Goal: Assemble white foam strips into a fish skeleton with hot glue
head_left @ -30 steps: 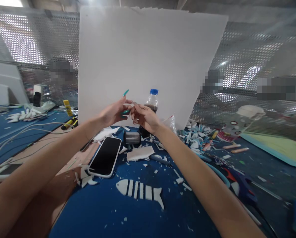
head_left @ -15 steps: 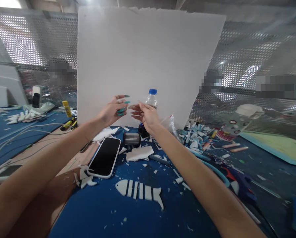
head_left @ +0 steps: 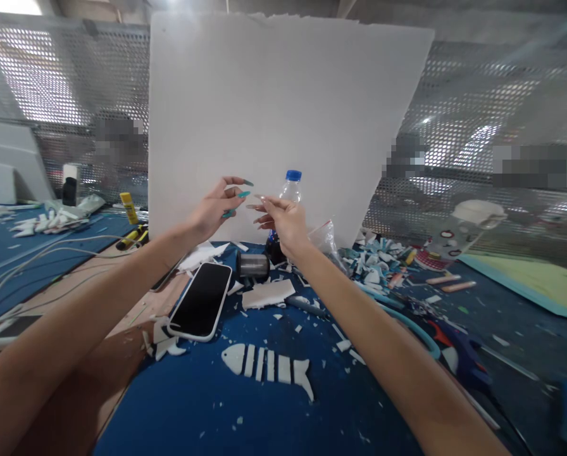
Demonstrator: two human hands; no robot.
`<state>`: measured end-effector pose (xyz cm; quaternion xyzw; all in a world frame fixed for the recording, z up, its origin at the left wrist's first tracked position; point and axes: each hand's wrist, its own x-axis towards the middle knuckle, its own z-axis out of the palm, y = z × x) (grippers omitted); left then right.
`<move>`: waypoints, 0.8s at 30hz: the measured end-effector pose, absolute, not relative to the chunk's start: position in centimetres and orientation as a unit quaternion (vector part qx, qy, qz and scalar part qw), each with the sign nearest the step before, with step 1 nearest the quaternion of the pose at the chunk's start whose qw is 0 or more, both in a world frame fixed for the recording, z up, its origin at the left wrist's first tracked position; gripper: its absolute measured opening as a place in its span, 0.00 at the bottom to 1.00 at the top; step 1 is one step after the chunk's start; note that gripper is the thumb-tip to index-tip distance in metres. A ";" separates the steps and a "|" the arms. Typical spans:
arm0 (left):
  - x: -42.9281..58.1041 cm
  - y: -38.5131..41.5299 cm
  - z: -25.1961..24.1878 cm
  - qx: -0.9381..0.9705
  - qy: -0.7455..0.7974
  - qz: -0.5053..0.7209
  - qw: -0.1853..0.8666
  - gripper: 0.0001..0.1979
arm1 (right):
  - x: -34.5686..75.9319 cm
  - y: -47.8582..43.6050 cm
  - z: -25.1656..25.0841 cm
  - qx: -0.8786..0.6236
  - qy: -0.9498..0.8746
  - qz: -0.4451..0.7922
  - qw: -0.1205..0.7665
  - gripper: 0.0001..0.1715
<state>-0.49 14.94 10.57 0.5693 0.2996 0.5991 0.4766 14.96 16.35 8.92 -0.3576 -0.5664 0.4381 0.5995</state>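
Observation:
Both my hands are raised in front of a big white foam board [head_left: 288, 107], fingertips a little apart. My left hand [head_left: 214, 212] has long teal nails and its fingers are curved and spread, holding nothing I can see. My right hand [head_left: 283, 221] pinches thumb and forefinger together toward the left hand; what they hold is too small to make out. Just behind the right hand stands a clear bottle [head_left: 292, 185] with a blue cap and dark drink.
On the blue mat lie a black phone in a white case [head_left: 200, 301], a white fish-skeleton cutout [head_left: 267, 366], a small metal spool [head_left: 252, 266], foam scraps [head_left: 373, 263] and a blue tool [head_left: 459, 354]. Cables [head_left: 50, 250] run at left. Perforated metal screens stand behind.
My hands were touching in a shared pinch; they have drawn slightly apart. My left fingers have spread open and risen, while the right hand keeps its pinch.

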 end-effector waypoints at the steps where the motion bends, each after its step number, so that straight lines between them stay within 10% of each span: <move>1: -0.5 14.9 10.6 0.573 0.300 0.599 0.473 0.13 | 15.0 16.4 8.9 -0.357 -0.571 0.432 0.600 0.14; 24: -1.4 16.4 10.4 0.636 0.285 0.628 0.346 0.13 | 16.0 16.1 10.0 -0.310 -0.667 0.469 0.489 0.07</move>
